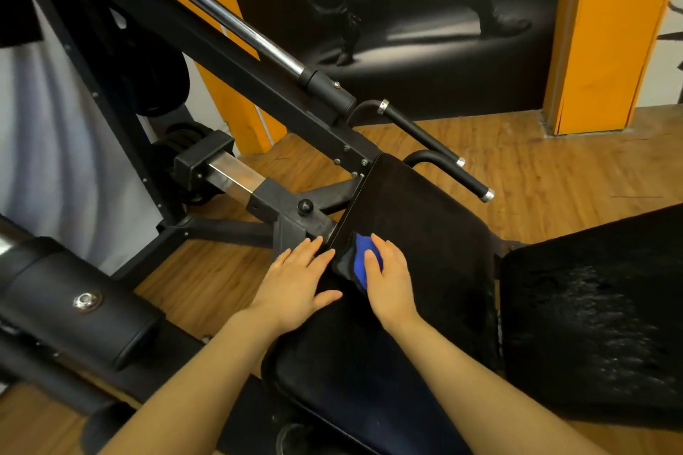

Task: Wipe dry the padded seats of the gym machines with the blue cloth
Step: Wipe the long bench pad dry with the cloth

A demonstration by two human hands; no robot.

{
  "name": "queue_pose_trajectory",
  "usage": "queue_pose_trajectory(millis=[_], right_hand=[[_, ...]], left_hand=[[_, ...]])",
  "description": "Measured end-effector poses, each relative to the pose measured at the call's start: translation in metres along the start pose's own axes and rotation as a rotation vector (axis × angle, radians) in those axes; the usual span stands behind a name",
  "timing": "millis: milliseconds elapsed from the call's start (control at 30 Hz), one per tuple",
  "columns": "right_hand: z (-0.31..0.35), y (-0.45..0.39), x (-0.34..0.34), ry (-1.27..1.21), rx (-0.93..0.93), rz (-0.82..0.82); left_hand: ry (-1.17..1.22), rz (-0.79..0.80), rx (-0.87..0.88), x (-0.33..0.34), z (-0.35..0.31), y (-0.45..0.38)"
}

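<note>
My worry was the far padded seat: tilted and slick, it could let the blue cloth skid off its left edge, leaving streaks. To the right, another pad glistened with droplets. Wood floor and an orange pillar lay beyond. My right hand pressed flat-fingered on the cloth; my left hand rested spread beside it.

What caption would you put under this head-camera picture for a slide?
Right hand presses a blue cloth on a gym machine's black padded seat; left hand rests flat beside it.
</note>
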State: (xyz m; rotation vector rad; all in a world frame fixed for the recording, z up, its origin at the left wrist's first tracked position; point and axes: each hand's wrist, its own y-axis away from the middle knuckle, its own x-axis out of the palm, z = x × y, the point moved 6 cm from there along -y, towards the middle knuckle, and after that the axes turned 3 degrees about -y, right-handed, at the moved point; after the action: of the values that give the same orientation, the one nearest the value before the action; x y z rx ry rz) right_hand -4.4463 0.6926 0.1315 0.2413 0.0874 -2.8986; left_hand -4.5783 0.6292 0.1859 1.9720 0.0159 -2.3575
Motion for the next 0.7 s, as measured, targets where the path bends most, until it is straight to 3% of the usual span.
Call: queue_pose_trajectory(millis=[333, 500, 700], right_hand=[[-0.002, 0.002, 0.018, 0.142, 0.018, -0.028], [-0.012, 0.004, -0.012, 0.185, 0.011, -0.053], [-0.010, 0.008, -0.086, 0.263, -0.024, -0.180]], left_hand=[[0.023, -0.035, -0.016, 0.003, -0.005, 0.002], [-0.032, -0.049, -0.009, -0.002, -0.015, -0.001], [0.099, -0.214, -0.070, -0.022, -0.051, -0.015]])
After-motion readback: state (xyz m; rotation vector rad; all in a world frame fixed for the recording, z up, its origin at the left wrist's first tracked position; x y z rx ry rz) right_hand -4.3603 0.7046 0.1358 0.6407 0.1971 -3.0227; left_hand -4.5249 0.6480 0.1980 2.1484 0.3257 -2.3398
